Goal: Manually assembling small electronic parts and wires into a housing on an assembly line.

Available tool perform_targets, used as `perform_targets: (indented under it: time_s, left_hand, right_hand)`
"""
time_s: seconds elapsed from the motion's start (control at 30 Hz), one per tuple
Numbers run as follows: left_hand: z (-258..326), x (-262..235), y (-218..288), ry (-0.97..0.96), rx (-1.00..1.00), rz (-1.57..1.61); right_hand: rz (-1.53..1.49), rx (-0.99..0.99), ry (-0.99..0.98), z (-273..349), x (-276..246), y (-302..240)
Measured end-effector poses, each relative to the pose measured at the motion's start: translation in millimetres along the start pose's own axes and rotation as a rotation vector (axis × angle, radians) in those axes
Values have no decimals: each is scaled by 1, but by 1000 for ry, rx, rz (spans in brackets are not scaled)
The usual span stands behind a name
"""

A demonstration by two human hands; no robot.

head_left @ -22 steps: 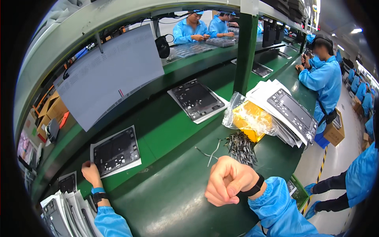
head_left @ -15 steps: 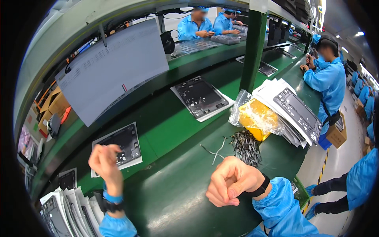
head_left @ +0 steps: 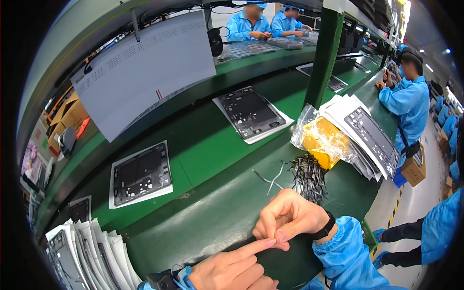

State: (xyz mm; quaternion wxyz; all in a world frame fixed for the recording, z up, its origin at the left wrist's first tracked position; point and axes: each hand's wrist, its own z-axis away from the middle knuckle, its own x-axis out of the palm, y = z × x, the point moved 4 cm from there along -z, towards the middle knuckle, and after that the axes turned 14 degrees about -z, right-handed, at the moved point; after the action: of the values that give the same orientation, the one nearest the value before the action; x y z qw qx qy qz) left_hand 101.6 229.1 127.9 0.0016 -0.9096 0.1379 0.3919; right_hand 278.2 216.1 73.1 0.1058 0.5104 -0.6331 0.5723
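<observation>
Left hand (head_left: 233,270), index finger apart, touches right hand (head_left: 290,215), whose fingertips pinch together, contents unclear; black strips (head_left: 308,176) lie just beyond.

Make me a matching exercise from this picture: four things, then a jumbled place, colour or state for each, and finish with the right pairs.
1. Left hand
2. Dark strips
3. Yellow packet
4. Post

A. Green
B. Partly covered by clear plastic
C. Index finger at the fingertips of the right hand
D. Heaped near the yellow packet

Pairs: 1-C; 2-D; 3-B; 4-A
</observation>
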Motion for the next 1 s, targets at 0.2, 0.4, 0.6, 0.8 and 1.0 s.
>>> perform_targets:
  time_s: [0.2, 0.4, 0.6, 0.8, 1.0]
  left_hand:
    - [6, 8, -5, -77, 28, -96]
    - [14, 41, -63, 42, 125, -276]
    - [8, 74, -245, -59, -941, -677]
    - [-5, 104, -333, -273, -1414, -575]
    - [-10, 120, -362, -276, -1305, -534]
  right_hand:
    - [29, 14, 88, -9, -7, 6]
    - [747, -127, 631, -2, -53, -29]
    - [1583, -393, 1010, 34, -91, -72]
    - [1477, -176, 935, 29, -95, -63]
    - [1516, 171, 726, 51, -88, -74]
